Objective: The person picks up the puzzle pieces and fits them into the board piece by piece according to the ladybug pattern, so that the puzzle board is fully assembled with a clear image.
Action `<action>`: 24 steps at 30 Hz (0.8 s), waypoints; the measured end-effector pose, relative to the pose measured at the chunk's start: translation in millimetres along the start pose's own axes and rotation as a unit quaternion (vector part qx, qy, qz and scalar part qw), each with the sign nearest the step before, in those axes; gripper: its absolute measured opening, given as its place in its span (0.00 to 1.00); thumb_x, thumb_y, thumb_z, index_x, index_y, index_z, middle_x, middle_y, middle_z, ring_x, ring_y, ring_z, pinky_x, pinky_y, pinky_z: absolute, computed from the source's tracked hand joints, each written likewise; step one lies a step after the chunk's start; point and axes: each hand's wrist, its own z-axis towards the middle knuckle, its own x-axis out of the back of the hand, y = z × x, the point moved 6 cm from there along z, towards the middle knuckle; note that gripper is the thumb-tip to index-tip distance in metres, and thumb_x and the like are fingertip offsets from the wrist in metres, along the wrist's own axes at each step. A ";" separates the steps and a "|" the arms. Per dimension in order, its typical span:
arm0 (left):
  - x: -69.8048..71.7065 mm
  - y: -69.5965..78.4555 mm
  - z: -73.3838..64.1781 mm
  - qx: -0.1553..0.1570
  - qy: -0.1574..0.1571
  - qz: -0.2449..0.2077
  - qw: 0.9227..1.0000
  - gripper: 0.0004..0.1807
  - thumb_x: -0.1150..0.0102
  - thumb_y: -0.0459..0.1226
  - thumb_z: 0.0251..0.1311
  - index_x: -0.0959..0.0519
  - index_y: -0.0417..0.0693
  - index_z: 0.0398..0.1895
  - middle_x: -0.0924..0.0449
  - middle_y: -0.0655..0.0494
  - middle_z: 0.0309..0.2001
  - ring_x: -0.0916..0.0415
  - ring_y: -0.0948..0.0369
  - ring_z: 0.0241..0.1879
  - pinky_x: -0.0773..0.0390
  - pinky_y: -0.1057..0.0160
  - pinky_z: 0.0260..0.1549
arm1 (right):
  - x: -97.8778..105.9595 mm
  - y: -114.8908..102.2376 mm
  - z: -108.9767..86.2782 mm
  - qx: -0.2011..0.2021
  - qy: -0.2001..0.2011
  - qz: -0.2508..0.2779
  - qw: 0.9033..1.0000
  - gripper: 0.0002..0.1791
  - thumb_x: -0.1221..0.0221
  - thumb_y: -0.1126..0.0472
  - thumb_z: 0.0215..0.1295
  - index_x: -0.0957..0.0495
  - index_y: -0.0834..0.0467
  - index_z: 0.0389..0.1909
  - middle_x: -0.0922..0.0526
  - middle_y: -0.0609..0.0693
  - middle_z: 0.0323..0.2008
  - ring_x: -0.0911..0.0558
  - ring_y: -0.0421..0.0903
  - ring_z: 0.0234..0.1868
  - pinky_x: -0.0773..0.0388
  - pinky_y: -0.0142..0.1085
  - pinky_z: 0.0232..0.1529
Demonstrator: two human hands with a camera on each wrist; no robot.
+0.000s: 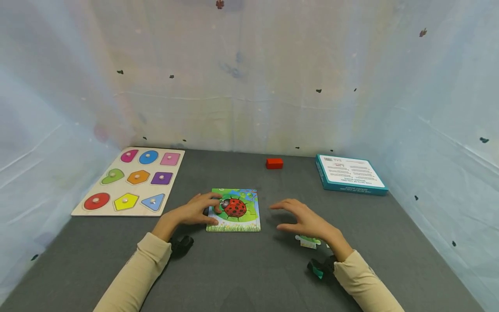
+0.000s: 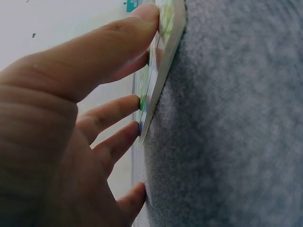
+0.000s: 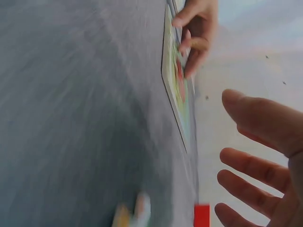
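A square ladybug jigsaw puzzle (image 1: pixel 238 221) lies flat on the grey table, its picture showing a red ladybug on green. My left hand (image 1: pixel 195 210) rests on the puzzle's left side, thumb and fingers spread. In the left wrist view, the thumb (image 2: pixel 118 40) and fingertips touch the puzzle's upper face (image 2: pixel 165 23). Just right of the puzzle hovers my right hand (image 1: pixel 306 221), its fingers loosely bent with nothing between them. Partly hidden below that hand lies a loose jigsaw piece (image 1: pixel 308 243); a sliver of another shows by the wrist.
At the left lies a wooden shape board (image 1: pixel 130 188) with knobbed coloured shapes. A red block (image 1: pixel 274 163) sits at the back, beyond the puzzle. On the right is a teal and white box (image 1: pixel 351 173). Pale sheeting (image 1: pixel 249 117) hangs behind the table and along both sides.
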 end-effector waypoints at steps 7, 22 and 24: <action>-0.5 -1.7 0.4 0.002 0.000 0.003 1.000 0.10 0.35 0.48 0.53 0.25 0.58 0.33 0.37 0.44 0.63 0.41 0.45 0.64 0.56 0.31 0.59 | 13.8 17.4 -44.0 -0.022 0.021 -0.016 0.999 0.29 0.34 0.50 0.55 0.26 0.54 0.58 0.25 0.43 0.54 0.30 0.44 0.56 0.31 0.50 0.52; -0.6 -0.6 -0.4 0.001 -0.002 -0.010 1.000 0.11 0.35 0.48 0.53 0.26 0.57 0.33 0.38 0.43 0.64 0.42 0.44 0.64 0.59 0.31 0.59 | 9.3 35.6 -70.5 -0.072 -0.042 -0.016 0.996 0.33 0.28 0.47 0.44 0.24 0.53 0.53 0.26 0.46 0.41 0.35 0.48 0.49 0.37 0.48 0.46; 0.1 0.4 -0.2 0.002 -0.004 -0.012 1.000 0.11 0.35 0.47 0.53 0.26 0.56 0.33 0.38 0.43 0.64 0.42 0.44 0.64 0.59 0.31 0.60 | 10.1 36.7 -71.6 -0.073 -0.039 -0.024 0.996 0.31 0.28 0.48 0.45 0.23 0.52 0.52 0.26 0.44 0.38 0.35 0.46 0.47 0.37 0.46 0.44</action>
